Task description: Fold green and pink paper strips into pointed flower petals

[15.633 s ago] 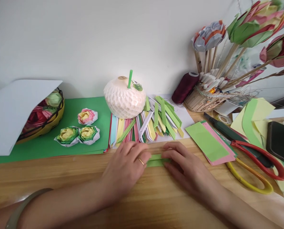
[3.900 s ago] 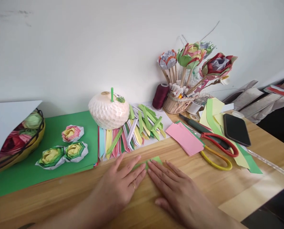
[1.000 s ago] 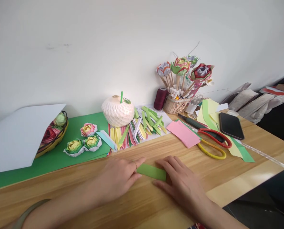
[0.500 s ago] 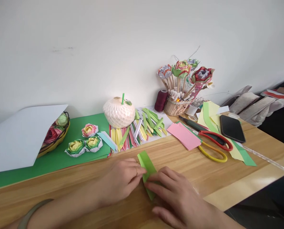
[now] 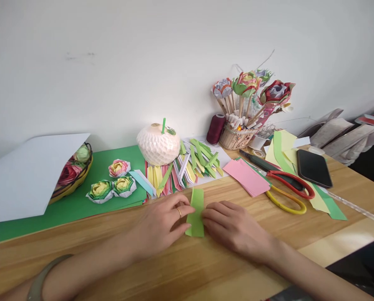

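A light green paper strip (image 5: 197, 213) lies upright in view on the wooden table, with a fold along its left side. The fingers of my left hand (image 5: 166, 223) are curled at its left edge, thumb near the lower corner, holding it. From the other side, my right hand (image 5: 234, 223) has its bent fingers pressed together against the strip's right edge. Behind the strip is a pile of folded paper pieces (image 5: 202, 156) in green, yellow, pink and white.
Red and yellow handled scissors (image 5: 287, 179) lie at the right beside pink papers (image 5: 246, 177) and a phone (image 5: 314, 168). Three paper flowers (image 5: 124, 185) rest on green sheets (image 5: 96, 169). A flower basket (image 5: 237, 138) and purple thread spool (image 5: 216, 128) stand behind.
The green strip has turned from slanted to nearly straight and its left side is now folded. My right hand has moved up from over the strip to its right edge.
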`<state>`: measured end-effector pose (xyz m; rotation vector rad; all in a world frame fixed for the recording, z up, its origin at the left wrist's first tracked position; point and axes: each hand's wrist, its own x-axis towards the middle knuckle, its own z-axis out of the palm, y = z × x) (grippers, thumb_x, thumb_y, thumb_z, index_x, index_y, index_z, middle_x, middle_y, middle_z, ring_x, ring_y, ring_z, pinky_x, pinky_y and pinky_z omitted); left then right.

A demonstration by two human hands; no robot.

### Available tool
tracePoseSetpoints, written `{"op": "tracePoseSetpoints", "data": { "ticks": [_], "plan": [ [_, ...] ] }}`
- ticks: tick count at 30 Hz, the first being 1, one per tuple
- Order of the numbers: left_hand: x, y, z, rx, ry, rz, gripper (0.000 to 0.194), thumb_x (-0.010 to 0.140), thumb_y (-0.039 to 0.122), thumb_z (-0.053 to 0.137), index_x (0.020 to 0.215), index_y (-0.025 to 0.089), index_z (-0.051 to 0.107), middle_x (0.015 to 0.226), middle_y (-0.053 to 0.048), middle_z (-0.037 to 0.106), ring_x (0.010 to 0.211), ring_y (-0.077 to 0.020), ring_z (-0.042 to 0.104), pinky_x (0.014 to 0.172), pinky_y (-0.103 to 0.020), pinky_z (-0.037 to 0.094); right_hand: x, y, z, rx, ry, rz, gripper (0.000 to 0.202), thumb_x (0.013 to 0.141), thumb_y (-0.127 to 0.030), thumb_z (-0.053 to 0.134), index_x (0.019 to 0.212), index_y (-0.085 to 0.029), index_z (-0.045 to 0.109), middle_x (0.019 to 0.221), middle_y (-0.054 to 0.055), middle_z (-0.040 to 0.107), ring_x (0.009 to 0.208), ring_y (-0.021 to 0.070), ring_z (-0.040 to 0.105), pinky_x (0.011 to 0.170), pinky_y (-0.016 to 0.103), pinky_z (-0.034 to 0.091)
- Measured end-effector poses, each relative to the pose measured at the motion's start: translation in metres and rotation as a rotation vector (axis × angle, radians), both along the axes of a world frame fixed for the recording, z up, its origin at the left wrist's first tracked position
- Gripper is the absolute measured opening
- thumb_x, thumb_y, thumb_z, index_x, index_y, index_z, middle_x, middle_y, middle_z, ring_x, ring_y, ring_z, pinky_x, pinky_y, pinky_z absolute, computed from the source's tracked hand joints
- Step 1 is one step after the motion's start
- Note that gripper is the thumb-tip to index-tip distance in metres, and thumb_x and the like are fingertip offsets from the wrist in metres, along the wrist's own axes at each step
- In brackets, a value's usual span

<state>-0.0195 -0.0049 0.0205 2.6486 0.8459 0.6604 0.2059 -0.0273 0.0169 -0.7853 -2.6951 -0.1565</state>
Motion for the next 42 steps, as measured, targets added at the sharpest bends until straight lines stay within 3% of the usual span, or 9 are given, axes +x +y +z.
{"op": "tracePoseSetpoints", "data": {
  "ticks": [5, 7, 13, 17, 22, 28, 32, 34, 42],
  "plan": [
    [0.005, 0.003, -0.013, 0.526, -0.037, -0.105, 0.010, 0.090, 0.013, 0.054, 0.091, 0.013, 0.064, 0.100, -0.006, 0.067, 0.091, -0.0201, 0.062, 0.079, -0.034, 0.054, 0.007, 0.006, 0.001, 0.012, -0.023, -0.081, 0.027, 0.091, -0.009, 0.037, 0.071, -0.016, 0.055, 0.076, 0.005, 0.060, 0.067, 0.0173, 0.048, 0.061, 0.030, 0.034],
    [0.006, 0.003, -0.017, 0.594, -0.011, -0.162, 0.012, 0.090, 0.010, 0.055, 0.082, 0.013, 0.064, 0.092, -0.004, 0.068, 0.090, -0.0191, 0.061, 0.082, -0.034, 0.053, 0.007, 0.006, 0.002, -0.038, -0.017, -0.095, 0.025, 0.090, -0.011, 0.038, 0.072, -0.016, 0.054, 0.076, 0.005, 0.059, 0.068, 0.0171, 0.048, 0.061, 0.030, 0.033],
    [0.002, -0.001, -0.012, 0.615, -0.092, -0.211, 0.019, 0.088, 0.006, 0.051, 0.078, 0.011, 0.065, 0.083, -0.004, 0.068, 0.086, -0.0181, 0.062, 0.085, -0.034, 0.051, 0.002, 0.006, 0.005, -0.145, 0.009, -0.045, 0.017, 0.090, -0.017, 0.043, 0.088, -0.017, 0.059, 0.077, 0.003, 0.058, 0.073, 0.0178, 0.049, 0.062, 0.030, 0.034],
    [-0.001, -0.003, -0.009, 0.685, -0.012, -0.360, 0.025, 0.092, 0.011, 0.042, 0.097, 0.013, 0.067, 0.101, -0.005, 0.069, 0.091, -0.0171, 0.061, 0.085, -0.032, 0.051, -0.002, 0.009, 0.004, -0.073, -0.008, -0.033, 0.023, 0.091, -0.019, 0.042, 0.074, -0.018, 0.057, 0.070, 0.003, 0.056, 0.067, 0.0175, 0.047, 0.058, 0.031, 0.032],
    [0.000, 0.003, -0.015, 0.691, 0.035, -0.216, 0.025, 0.092, 0.007, 0.043, 0.085, 0.009, 0.067, 0.085, -0.008, 0.070, 0.085, -0.0191, 0.063, 0.081, -0.033, 0.052, 0.000, 0.013, 0.003, -0.139, 0.024, -0.051, 0.021, 0.089, -0.016, 0.040, 0.073, -0.018, 0.055, 0.070, 0.004, 0.054, 0.067, 0.0175, 0.044, 0.058, 0.030, 0.032],
    [0.001, 0.009, -0.017, 0.583, 0.078, -0.219, 0.027, 0.092, 0.007, 0.041, 0.086, 0.009, 0.067, 0.082, -0.009, 0.069, 0.078, -0.0189, 0.062, 0.074, -0.032, 0.053, 0.004, 0.013, 0.008, -0.281, 0.079, -0.049, 0.021, 0.073, -0.017, 0.049, 0.093, -0.015, 0.057, 0.082, 0.006, 0.057, 0.074, 0.0200, 0.046, 0.063, 0.031, 0.037],
    [0.002, 0.009, -0.016, 0.536, 0.107, -0.223, 0.028, 0.092, 0.006, 0.040, 0.083, 0.010, 0.066, 0.080, -0.009, 0.067, 0.076, -0.0188, 0.062, 0.073, -0.032, 0.053, 0.003, 0.013, 0.006, -0.135, 0.076, -0.012, 0.011, 0.086, -0.018, 0.048, 0.088, -0.018, 0.059, 0.077, 0.004, 0.057, 0.071, 0.0178, 0.046, 0.062, 0.030, 0.034],
    [0.001, 0.008, -0.016, 0.527, 0.100, -0.225, 0.029, 0.092, 0.006, 0.040, 0.081, 0.010, 0.066, 0.079, -0.009, 0.067, 0.077, -0.0185, 0.062, 0.073, -0.032, 0.053, 0.004, 0.014, 0.004, -0.083, 0.064, 0.010, 0.019, 0.092, -0.015, 0.043, 0.083, -0.019, 0.059, 0.070, 0.002, 0.056, 0.067, 0.0168, 0.046, 0.060, 0.030, 0.032],
    [0.004, 0.007, -0.014, 0.496, 0.064, -0.237, 0.033, 0.095, 0.006, 0.033, 0.090, 0.007, 0.066, 0.080, -0.009, 0.068, 0.080, -0.0193, 0.064, 0.071, -0.031, 0.054, 0.007, 0.021, 0.003, -0.250, 0.103, -0.025, 0.028, 0.095, -0.012, 0.036, 0.084, -0.016, 0.062, 0.079, 0.006, 0.061, 0.077, 0.0177, 0.054, 0.067, 0.030, 0.043]
  ]
}}
